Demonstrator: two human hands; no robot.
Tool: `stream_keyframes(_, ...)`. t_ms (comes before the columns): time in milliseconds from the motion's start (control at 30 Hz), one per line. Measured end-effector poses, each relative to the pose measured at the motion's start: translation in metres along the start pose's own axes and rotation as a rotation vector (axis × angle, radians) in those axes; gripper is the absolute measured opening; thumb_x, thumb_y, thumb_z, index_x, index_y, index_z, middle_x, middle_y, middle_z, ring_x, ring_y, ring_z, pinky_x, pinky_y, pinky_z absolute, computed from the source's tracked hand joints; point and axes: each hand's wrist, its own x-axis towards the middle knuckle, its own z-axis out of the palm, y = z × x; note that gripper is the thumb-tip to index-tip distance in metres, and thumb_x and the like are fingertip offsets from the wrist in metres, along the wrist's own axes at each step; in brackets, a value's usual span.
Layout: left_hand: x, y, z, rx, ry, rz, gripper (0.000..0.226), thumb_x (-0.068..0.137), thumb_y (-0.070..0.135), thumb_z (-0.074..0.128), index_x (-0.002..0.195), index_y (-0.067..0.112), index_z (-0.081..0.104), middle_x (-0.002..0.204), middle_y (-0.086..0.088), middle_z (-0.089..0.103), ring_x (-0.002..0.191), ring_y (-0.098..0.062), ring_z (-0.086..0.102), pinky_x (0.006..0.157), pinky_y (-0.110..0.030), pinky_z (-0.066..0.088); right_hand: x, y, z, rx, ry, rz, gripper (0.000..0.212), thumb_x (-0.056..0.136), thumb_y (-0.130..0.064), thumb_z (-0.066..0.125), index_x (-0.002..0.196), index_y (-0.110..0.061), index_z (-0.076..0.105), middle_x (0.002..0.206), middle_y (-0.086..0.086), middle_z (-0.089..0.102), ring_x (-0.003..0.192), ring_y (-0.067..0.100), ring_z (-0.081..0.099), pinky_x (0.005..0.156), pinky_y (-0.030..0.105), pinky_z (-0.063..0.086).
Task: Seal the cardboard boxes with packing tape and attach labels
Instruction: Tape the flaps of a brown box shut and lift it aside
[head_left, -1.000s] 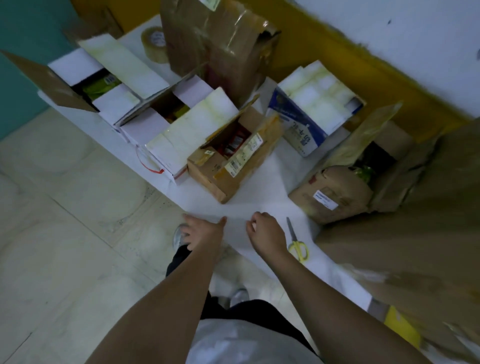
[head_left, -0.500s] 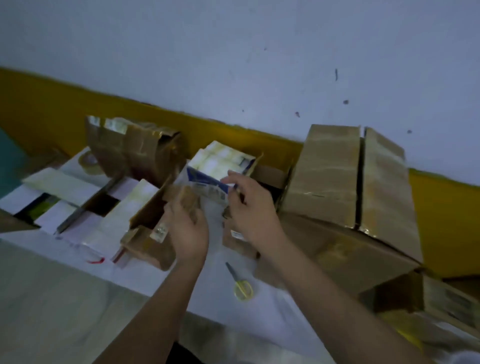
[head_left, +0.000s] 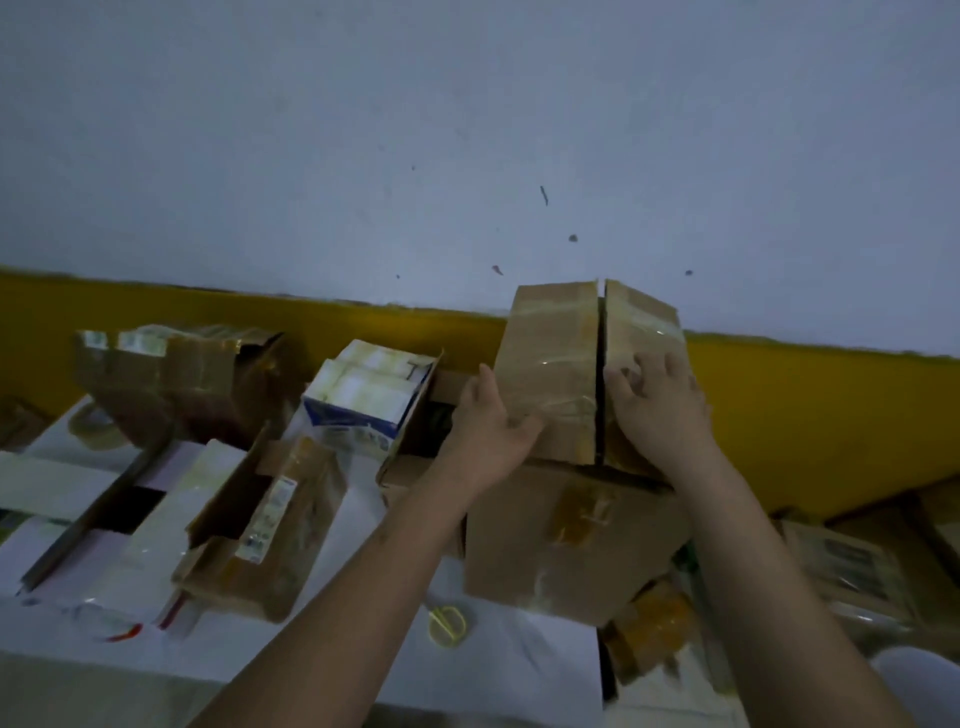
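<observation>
A large brown cardboard box stands on the white table at centre right, its two top flaps upright with a dark gap between them. My left hand grips the outer edge of the left flap, thumb on the front face. My right hand lies against the right flap with its fingers spread on the old shiny tape. A roll of packing tape lies at the far left of the table. No label is in either hand.
Yellow-handled scissors lie near the table's front edge below my left arm. A small open brown box, an open white box, a blue-and-white carton and a tall taped box crowd the left half. More cardboard lies at the right.
My head has tilted up from the table edge toward the wall. Both hands rose from the table's front edge, passed over the small boxes and moved right onto the large box's flaps.
</observation>
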Motion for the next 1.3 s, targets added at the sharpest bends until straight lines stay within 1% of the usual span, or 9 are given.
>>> stream_keyframes(133,-0.023,-0.004,0.002,0.314,-0.075,0.286,0.116,0.074,0.085,0.056,0.147,0.051,-0.028,0.163,0.012,-0.027,0.153,-0.02,-0.018,0.12,-0.054,0.014,-0.011,0.007,0.002,0.098,0.031,-0.064,0.061,0.1,-0.056,0.032,0.147,-0.018,0.043,0.16,0.011,0.028,0.148,0.027,0.023,0.119,0.048,0.026)
stream_keyframes(267,-0.018,-0.01,-0.001,0.273,0.093,0.344,0.101,0.089,0.057,0.065,0.155,0.043,-0.009,0.165,0.015,-0.009,0.151,-0.012,0.01,0.116,-0.039,0.034,-0.016,0.006,0.002,0.09,0.026,-0.117,0.054,0.103,-0.051,0.031,0.14,-0.017,0.051,0.153,0.008,0.041,0.142,0.027,0.035,0.115,0.049,0.031)
stream_keyframes(400,-0.019,-0.007,-0.007,-0.22,0.267,0.314,0.052,0.1,0.044,0.053,0.149,0.033,0.039,0.147,0.015,0.044,0.131,0.007,0.043,0.104,-0.015,0.04,-0.023,0.001,-0.001,0.188,0.078,-0.165,0.047,0.105,-0.044,0.031,0.131,-0.016,0.059,0.14,0.007,0.056,0.132,0.026,0.047,0.11,0.045,0.039)
stream_keyframes(567,-0.016,-0.013,-0.02,-0.878,0.389,-0.185,0.048,0.095,0.057,0.056,0.138,0.037,0.048,0.138,0.009,0.056,0.126,-0.017,0.053,0.111,-0.039,0.039,-0.042,-0.034,0.001,0.206,0.066,-0.336,0.04,0.106,-0.037,0.037,0.141,-0.024,0.053,0.138,-0.007,0.056,0.124,0.01,0.052,0.089,0.013,0.033)
stream_keyframes(733,-0.021,-0.024,-0.036,-1.215,0.347,-0.238,0.024,0.1,0.043,0.055,0.12,0.032,0.053,0.119,-0.004,0.068,0.111,-0.025,0.065,0.085,-0.04,0.056,-0.048,-0.077,0.031,0.138,-0.091,-0.597,0.034,0.104,-0.026,0.042,0.135,-0.023,0.055,0.127,-0.004,0.06,0.114,0.014,0.056,0.087,0.021,0.043)
stream_keyframes(867,-0.021,-0.026,-0.048,-1.17,0.353,-0.269,0.026,0.099,0.044,0.056,0.116,0.025,0.057,0.112,-0.003,0.069,0.106,-0.024,0.066,0.088,-0.04,0.057,-0.047,-0.096,0.053,0.125,-0.212,-0.672,0.039,0.102,-0.024,0.044,0.14,-0.022,0.05,0.128,0.002,0.057,0.107,0.021,0.058,0.086,0.038,0.051)
stream_keyframes(1000,-0.022,-0.03,-0.067,-0.989,0.472,-0.215,0.006,0.097,0.028,0.064,0.103,0.025,0.065,0.094,0.002,0.07,0.088,-0.016,0.068,0.071,-0.031,0.058,-0.051,-0.099,0.064,0.079,-0.195,-0.678,0.049,0.104,-0.025,0.043,0.152,-0.024,0.037,0.155,-0.004,0.038,0.127,0.021,0.048,0.095,0.036,0.048)
stream_keyframes(1133,-0.022,-0.033,-0.096,-0.716,0.446,-0.226,0.023,0.098,0.025,0.06,0.117,0.014,0.067,0.107,-0.009,0.069,0.097,-0.023,0.066,0.067,-0.03,0.056,-0.051,-0.096,0.076,0.004,-0.142,-0.668,0.052,0.103,-0.029,0.043,0.154,-0.029,0.032,0.158,-0.008,0.031,0.127,0.021,0.045,0.089,0.035,0.051)
stream_keyframes(1300,-0.008,-0.034,-0.124,-0.553,0.336,-0.324,0.022,0.095,0.021,0.065,0.114,0.01,0.063,0.1,-0.006,0.064,0.089,-0.018,0.061,0.067,-0.03,0.059,-0.054,-0.094,0.083,-0.019,-0.083,-0.691,0.05,0.102,-0.04,0.044,0.151,-0.029,0.039,0.154,-0.008,0.037,0.127,0.02,0.042,0.09,0.034,0.05)
